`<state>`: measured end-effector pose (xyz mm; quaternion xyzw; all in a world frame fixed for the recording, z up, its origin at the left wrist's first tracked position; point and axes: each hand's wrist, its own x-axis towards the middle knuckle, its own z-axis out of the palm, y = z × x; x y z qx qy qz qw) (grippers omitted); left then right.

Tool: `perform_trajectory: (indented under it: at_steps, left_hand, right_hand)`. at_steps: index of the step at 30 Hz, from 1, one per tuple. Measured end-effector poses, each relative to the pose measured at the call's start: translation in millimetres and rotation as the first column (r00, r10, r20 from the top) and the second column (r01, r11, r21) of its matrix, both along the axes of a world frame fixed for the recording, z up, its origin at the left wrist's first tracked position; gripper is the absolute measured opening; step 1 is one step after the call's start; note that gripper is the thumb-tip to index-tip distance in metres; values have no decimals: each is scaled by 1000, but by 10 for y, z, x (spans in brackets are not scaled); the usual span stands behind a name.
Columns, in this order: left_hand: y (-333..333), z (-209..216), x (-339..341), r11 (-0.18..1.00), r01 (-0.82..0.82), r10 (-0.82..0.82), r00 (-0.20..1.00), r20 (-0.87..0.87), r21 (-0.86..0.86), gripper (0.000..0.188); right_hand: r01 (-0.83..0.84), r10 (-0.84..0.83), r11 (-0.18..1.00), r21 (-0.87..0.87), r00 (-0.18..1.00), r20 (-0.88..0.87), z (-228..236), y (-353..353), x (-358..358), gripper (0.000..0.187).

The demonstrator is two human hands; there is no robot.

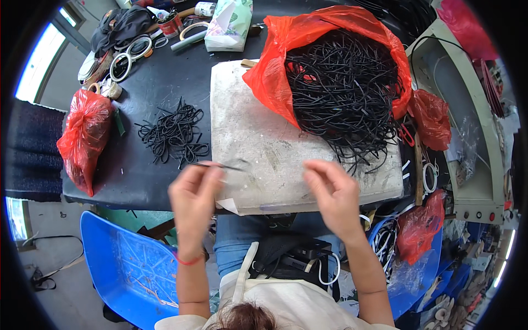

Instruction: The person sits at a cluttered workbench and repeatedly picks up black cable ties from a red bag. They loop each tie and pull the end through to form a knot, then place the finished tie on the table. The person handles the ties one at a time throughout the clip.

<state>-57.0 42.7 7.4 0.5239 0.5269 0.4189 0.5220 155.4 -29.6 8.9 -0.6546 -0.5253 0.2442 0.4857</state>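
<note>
My left hand (193, 190) is at the front left of the whitish board (258, 184), its thumb and fingers closed on a thin black cord (228, 166). The cord's loose end sticks out to the right over the board and is blurred. My right hand (333, 190) hovers above the board's right front part. Its fingers are bent with a small gap at the thumb, and nothing shows between them. Beyond it, an open red plastic bag (275, 82) holds a big tangle of black cords (346, 82), some spilling onto the board. A smaller pile of black cords (175, 132) lies left of the board.
A tied red bag (85, 135) sits at the table's left. Tape rolls (121, 67), a tissue pack (230, 27) and a can (170, 25) stand at the back. Blue plastic bins (129, 264) flank my lap. A grey metal machine frame (473, 137) stands at right.
</note>
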Motion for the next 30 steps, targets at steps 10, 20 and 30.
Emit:
perform_trajectory:
  at_steps: [10,20,30]
  left_hand:
    - [73,-40,145,719,120,280,851,-444,684,23]
    - [-296,289,443,847,492,-472,870,-138,202,16]
    - [-379,252,356,789,514,-324,814,482,-336,22]
  right_hand:
    - [-6,-235,938,348,725,647,-74,419,192,17]
    - [-163,35,956,242,886,462,214,-176,-38,30]
    - [109,-199,962,251,909,366,365,-32,-113,20]
